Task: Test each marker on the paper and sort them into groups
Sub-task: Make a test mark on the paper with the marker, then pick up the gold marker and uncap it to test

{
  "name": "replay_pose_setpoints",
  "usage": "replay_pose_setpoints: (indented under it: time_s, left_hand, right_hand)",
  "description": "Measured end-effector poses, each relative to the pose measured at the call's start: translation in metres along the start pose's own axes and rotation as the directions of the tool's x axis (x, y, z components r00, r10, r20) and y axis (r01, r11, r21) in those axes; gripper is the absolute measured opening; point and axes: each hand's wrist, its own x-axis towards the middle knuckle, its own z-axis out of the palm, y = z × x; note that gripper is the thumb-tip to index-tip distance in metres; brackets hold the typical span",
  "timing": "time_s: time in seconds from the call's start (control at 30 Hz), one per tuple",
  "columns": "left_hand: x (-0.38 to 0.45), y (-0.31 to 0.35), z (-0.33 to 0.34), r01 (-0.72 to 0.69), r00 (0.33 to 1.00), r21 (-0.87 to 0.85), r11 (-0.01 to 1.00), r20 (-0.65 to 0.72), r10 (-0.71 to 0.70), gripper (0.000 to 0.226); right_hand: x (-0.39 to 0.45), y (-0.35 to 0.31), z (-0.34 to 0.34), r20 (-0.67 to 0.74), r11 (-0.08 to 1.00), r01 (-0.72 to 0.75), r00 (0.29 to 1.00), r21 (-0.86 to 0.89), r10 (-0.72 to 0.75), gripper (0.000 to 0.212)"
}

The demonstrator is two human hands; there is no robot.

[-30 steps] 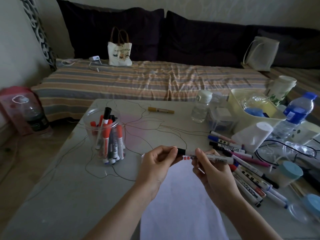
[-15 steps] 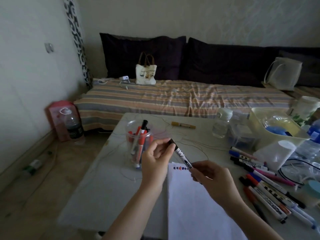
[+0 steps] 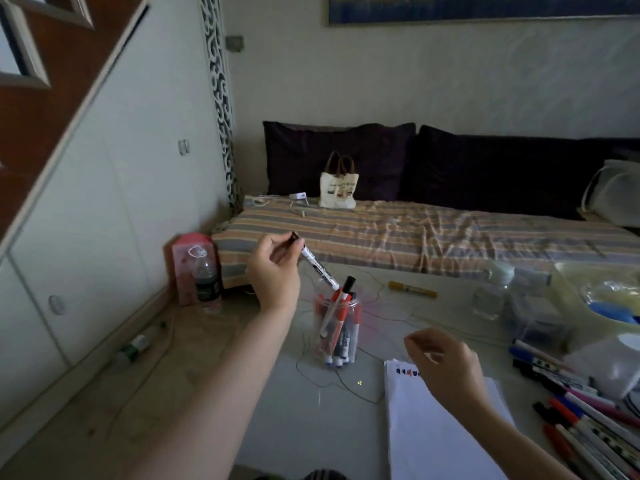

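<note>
My left hand (image 3: 275,268) pinches a white marker with a black cap (image 3: 317,266) by its capped end. The marker slants down, and its lower end reaches the mouth of a clear plastic jar (image 3: 337,329) that holds several red and black markers. My right hand (image 3: 445,368) hovers over the top of the white paper (image 3: 440,434) with loosely curled fingers and holds nothing. Small red and blue test marks (image 3: 407,372) show at the paper's top left corner. Several markers (image 3: 585,414) lie in a row to the right of the paper.
A yellow marker (image 3: 412,289) lies farther back on the table. A clear bottle (image 3: 490,292), plastic boxes and a pale yellow tub (image 3: 568,289) crowd the right side. A striped daybed (image 3: 415,233) runs behind the table. A bottle (image 3: 207,278) stands on the floor at left.
My right hand let go of the marker and stayed over the paper. My left hand carried the marker left and up to the jar. The view swung left and upward.
</note>
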Motion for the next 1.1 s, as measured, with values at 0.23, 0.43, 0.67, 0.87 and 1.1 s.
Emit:
replay_pose_setpoints:
  time_s: [0.23, 0.43, 0.67, 0.87, 1.1]
  left_hand:
    - [-0.001, -0.036, 0.022, -0.122, 0.972, 0.387, 0.914, 0.234, 0.031, 0.010]
    - [-0.010, -0.047, 0.026, -0.319, 0.887, 0.790, 0.524, 0.443, -0.128, 0.019]
    - [-0.103, -0.041, 0.078, -0.667, 0.557, 0.302, 0.681, 0.809, 0.188, 0.010]
    - [-0.143, -0.129, 0.108, -0.631, 0.446, 0.499, 0.594, 0.860, -0.248, 0.040]
    - [-0.128, -0.200, 0.142, -0.713, 0.350, 0.577, 0.400, 0.786, -0.511, 0.056]
  right_hand:
    - [-0.010, 0.031, -0.017, -0.010, 0.996, -0.079, 0.997, -0.040, 0.079, 0.019]
    - [-0.005, 0.056, -0.031, -0.030, 0.989, -0.125, 0.992, -0.074, 0.124, 0.020]
    - [0.011, 0.090, -0.032, 0.030, 0.978, -0.178, 0.983, -0.112, 0.183, 0.013]
    - [0.036, 0.139, -0.043, 0.131, 0.946, -0.167, 0.969, -0.279, 0.210, 0.023]
    - [0.143, 0.178, -0.024, 0.273, 0.876, 0.043, 0.956, -0.480, 0.103, 0.045]
